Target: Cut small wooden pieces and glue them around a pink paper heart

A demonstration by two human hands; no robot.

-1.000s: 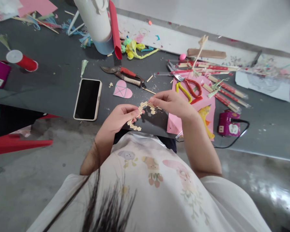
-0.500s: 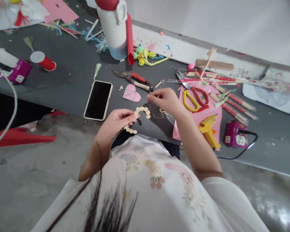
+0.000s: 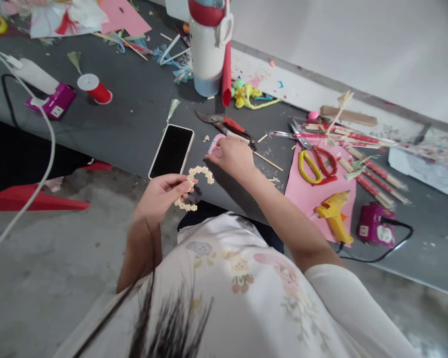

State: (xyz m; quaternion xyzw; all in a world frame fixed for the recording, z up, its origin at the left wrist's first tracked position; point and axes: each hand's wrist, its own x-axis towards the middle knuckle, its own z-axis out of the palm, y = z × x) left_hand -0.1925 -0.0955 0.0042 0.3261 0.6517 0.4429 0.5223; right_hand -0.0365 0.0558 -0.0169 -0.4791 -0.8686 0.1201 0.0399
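Fingers of my left hand pinch a curved chain of small pale beads, which bends like an S near the table's front edge. My right hand is over the pink heart-shaped piece and covers most of it. Its fingertips are pressed together, and whatever they hold is too small to make out. A phone lies left of the heart. Behind my right hand are the pruning shears, with a thin stick beside them.
A tall bottle stands at the back. Red thread spool and a purple box sit left. Scissors and a yellow glue gun lie on pink paper at right, near another purple box with a black cable.
The view has shifted, so the table items appear further right. My right hand has moved left over the heart, uncovering a thin stick. My left hand still holds the bead chain.
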